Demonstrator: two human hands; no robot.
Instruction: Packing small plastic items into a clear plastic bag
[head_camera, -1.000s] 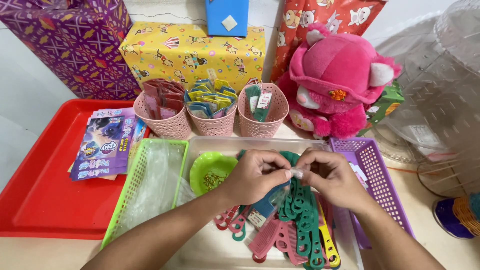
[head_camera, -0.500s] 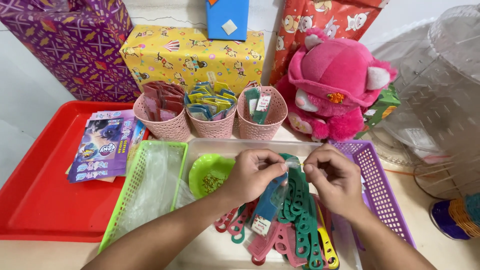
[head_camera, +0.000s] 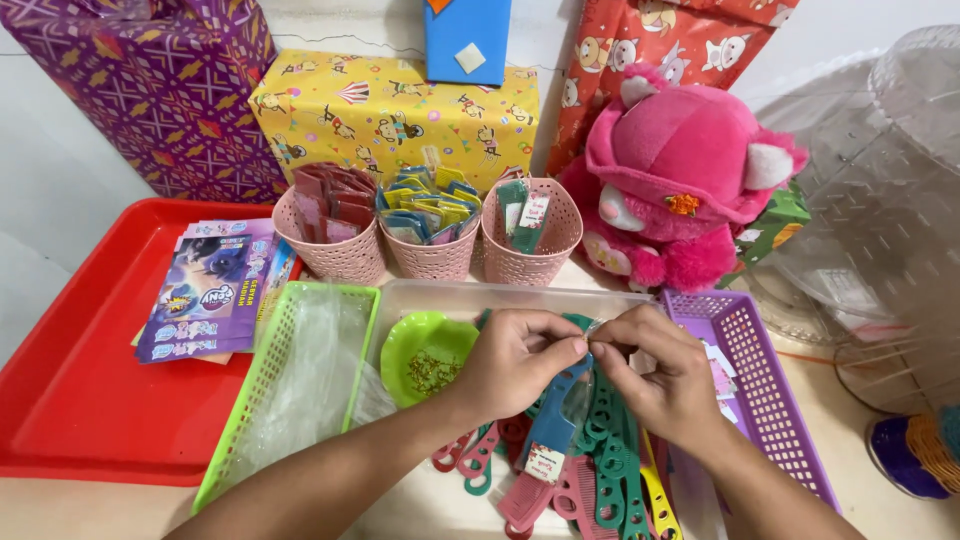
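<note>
We pinch a blue comb (head_camera: 556, 425) between both hands.
Left hand (head_camera: 515, 360) and right hand (head_camera: 660, 380) meet, fingertips clamped on its clear wrapper above the comb pile (head_camera: 610, 470); sealing it needs a steady grip.

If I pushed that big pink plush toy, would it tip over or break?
The pink plush toy looks soft and light, so it would probably squash and slide rather than break. It leans against the red wrapped gift behind, so it likely wouldn't topple backward.
</note>
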